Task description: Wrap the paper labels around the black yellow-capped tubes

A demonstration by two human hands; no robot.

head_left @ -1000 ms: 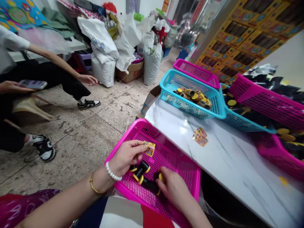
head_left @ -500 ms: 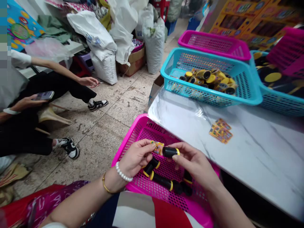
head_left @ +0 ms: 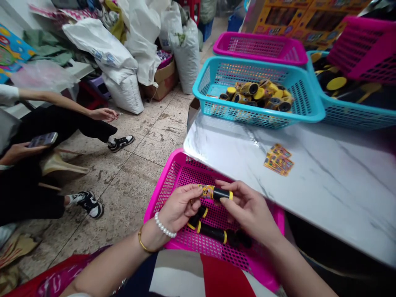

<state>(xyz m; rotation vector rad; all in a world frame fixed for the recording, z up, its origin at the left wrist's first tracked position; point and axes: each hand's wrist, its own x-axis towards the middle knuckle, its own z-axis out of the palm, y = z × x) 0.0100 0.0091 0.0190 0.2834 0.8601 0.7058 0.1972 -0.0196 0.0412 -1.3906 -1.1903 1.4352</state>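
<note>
My left hand (head_left: 181, 206) pinches a small yellow printed label (head_left: 207, 191) between thumb and fingers. My right hand (head_left: 250, 208) grips a short black tube (head_left: 220, 194) with a yellow end. The label now lies against the tube's left part; how much of it sticks cannot be seen. Both hands are above a pink basket (head_left: 157, 194), where several more black tubes with yellow rings (head_left: 212, 232) lie, partly covered by my hands. On the marble-patterned table to the right is a small pile of similar yellow labels (head_left: 279, 160).
A blue basket (head_left: 262, 116) on the table holds several labelled yellow-and-black tubes. Behind it is another pink basket (head_left: 262, 38); a second blue basket (head_left: 355, 110) stands right. At left a seated person (head_left: 58, 111) holds a phone. White sacks (head_left: 122, 88) line the floor behind.
The label has been brought against the black tube, covering its left part, where before it was only at the tube's end. The view has shifted slightly to the right.
</note>
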